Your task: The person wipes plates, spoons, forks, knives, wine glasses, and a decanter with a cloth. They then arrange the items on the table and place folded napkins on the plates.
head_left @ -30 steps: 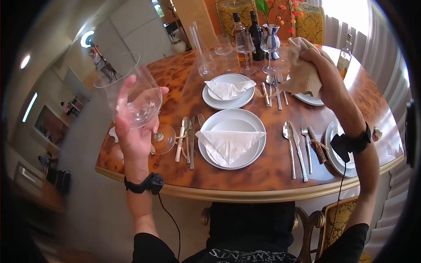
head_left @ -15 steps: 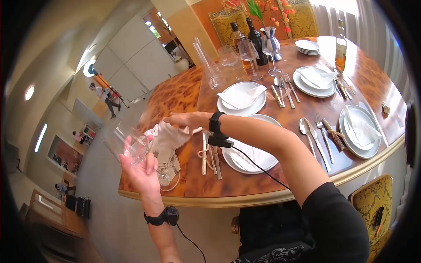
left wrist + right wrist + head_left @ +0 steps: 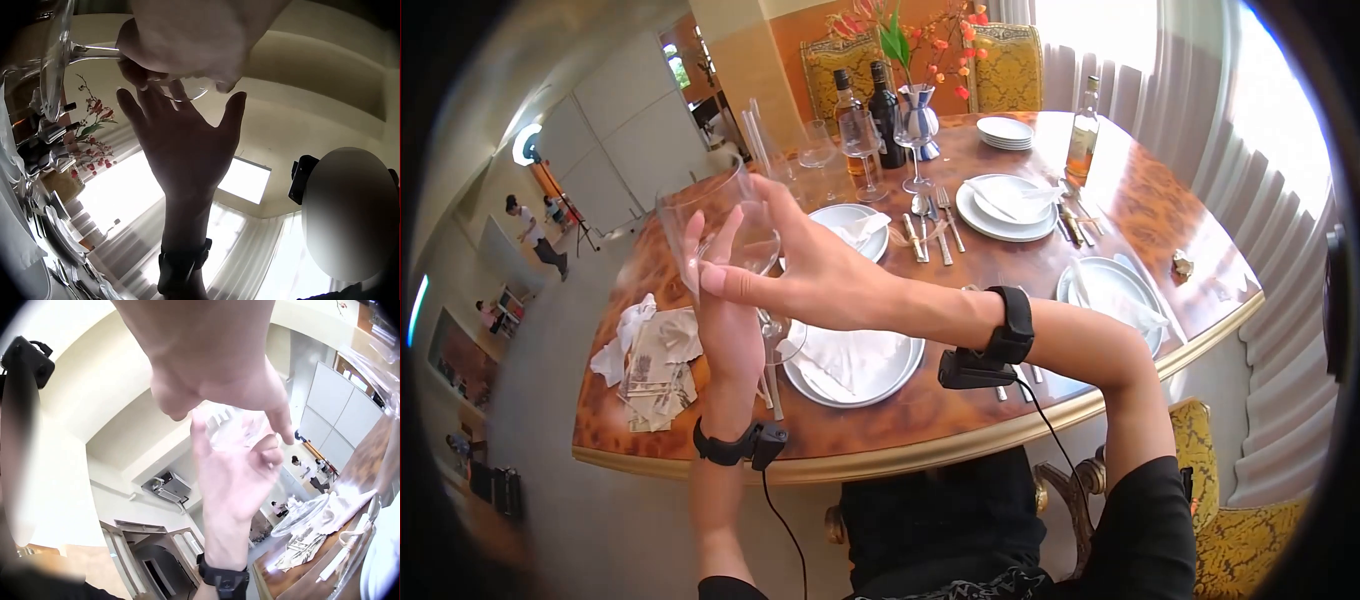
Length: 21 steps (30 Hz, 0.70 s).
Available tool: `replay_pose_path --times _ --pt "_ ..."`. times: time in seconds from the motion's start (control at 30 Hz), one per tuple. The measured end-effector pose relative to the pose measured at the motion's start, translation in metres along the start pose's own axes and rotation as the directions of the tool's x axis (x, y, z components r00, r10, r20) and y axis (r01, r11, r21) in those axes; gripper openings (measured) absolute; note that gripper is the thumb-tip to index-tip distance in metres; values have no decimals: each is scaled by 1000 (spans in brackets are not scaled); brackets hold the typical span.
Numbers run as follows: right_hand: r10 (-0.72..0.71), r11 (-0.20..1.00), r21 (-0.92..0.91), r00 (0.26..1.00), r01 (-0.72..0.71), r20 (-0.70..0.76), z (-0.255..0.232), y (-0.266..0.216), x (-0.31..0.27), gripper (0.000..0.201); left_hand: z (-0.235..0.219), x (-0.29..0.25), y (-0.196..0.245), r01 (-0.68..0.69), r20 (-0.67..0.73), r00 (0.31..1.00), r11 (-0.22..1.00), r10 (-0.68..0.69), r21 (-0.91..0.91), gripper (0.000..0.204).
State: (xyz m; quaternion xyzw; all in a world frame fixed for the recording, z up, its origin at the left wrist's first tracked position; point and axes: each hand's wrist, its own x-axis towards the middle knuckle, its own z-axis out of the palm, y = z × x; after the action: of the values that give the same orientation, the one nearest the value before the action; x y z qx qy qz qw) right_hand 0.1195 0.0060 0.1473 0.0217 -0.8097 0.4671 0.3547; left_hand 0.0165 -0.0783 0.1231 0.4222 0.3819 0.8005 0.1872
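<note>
A large clear wine glass [image 3: 722, 215] is held up over the left part of the table, its bowl tilted to the upper left. My left hand [image 3: 732, 335] grips it from below, fingers around the lower bowl, and the stem and foot show to its right. My right hand [image 3: 835, 285] reaches across and holds the bowl between thumb and fingers. In the left wrist view the right hand [image 3: 184, 147] has its fingers spread at the glass; the right wrist view shows the left hand [image 3: 231, 478] below it, palm facing the camera.
A beige cloth [image 3: 662, 375] and a white cloth [image 3: 628, 335] lie at the table's left edge. Plates with napkins [image 3: 850, 365] and cutlery [image 3: 930, 228] are set around. Behind stand more wine glasses [image 3: 862, 140], bottles [image 3: 885, 120], a flower vase [image 3: 918, 115] and stacked plates [image 3: 1005, 130].
My right hand set the beige cloth down at the left of the table, let go of it, and came up to the glass. The left hand has kept its hold on the glass.
</note>
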Motion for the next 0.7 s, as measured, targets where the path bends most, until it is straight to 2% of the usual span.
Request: replay_pose_path --times 0.03,0.07,0.1,0.13,0.17,0.2,0.23,0.27,0.33,0.4,0.5,0.57,0.7 --pt "1 998 -64 998 -4 -61 -17 -3 -4 104 17 0 1 17 87 996 981 0 -192 71" --pt "36 998 -39 995 -40 -97 -35 -7 -6 104 16 7 -5 72 250 968 969 -11 -235 75" --pt "72 997 -11 989 -74 -133 -52 -12 -9 105 27 9 -6 147 329 943 956 -57 -255 77" --pt "201 977 97 970 -189 -134 -68 -41 -17 102 38 11 -7 219 407 908 939 -97 -266 78" --pt "182 981 95 975 -171 -125 -84 -46 -20 103 45 15 -6 212 405 910 936 -84 -281 78" --pt "160 984 96 980 -150 -117 -102 -51 -18 104 52 21 -5 259 482 867 942 -129 -214 77" --pt "171 985 -5 967 -175 -189 -120 -51 -19 105 56 27 -5 299 554 814 944 -176 -140 76" --pt "172 973 -102 950 -205 -262 -138 -50 -19 106 54 33 -4 290 558 814 945 -162 -149 76" --pt "135 965 -166 926 -204 -352 -173 -55 -13 109 35 41 -3 26 473 876 987 -99 159 71" --pt "99 961 -196 904 -195 -416 -221 -39 2 112 -1 44 -2 49 434 898 996 -76 74 62" --pt "101 941 -216 827 -260 -553 -289 14 24 109 -68 48 -19 164 208 966 985 -150 -53 49" --pt "152 911 -212 766 -353 -625 -325 65 34 105 -97 46 -33 159 38 987 982 -156 -104 38" --pt "254 878 -103 637 -468 -728 -364 178 45 102 -137 47 -65 121 -50 990 976 -132 -181 33"
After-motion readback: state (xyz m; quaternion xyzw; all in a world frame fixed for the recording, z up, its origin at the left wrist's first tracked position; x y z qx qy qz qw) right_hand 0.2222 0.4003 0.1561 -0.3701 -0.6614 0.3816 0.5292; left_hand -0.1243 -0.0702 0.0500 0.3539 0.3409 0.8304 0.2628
